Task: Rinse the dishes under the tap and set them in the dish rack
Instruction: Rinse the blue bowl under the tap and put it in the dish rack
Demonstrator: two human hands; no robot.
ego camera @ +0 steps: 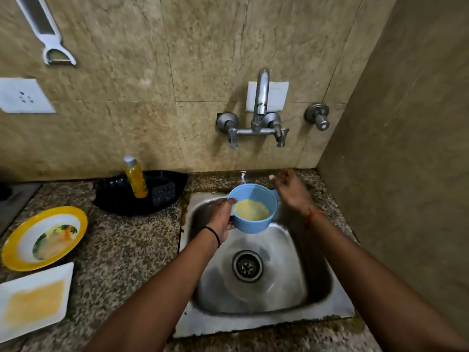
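Note:
My left hand (221, 217) grips a light blue cup (253, 209) by its left rim and holds it over the back of the steel sink (317, 283). Yellow residue lies in the cup's bottom. My right hand (291, 189) hovers just right of the cup, fingers spread, holding nothing. The wall tap (261, 97) is above, its spout over the sink. A yellow-rimmed plate (15, 240) with food remains and a white square plate (35, 298) smeared yellow lie on the counter at the left.
A black tray (111, 196) behind the counter holds a yellow soap bottle (135, 177) and a dark scrubber (163, 191). A side wall closes in on the right. A peeler (50, 39) hangs on the back wall above a socket (22, 96).

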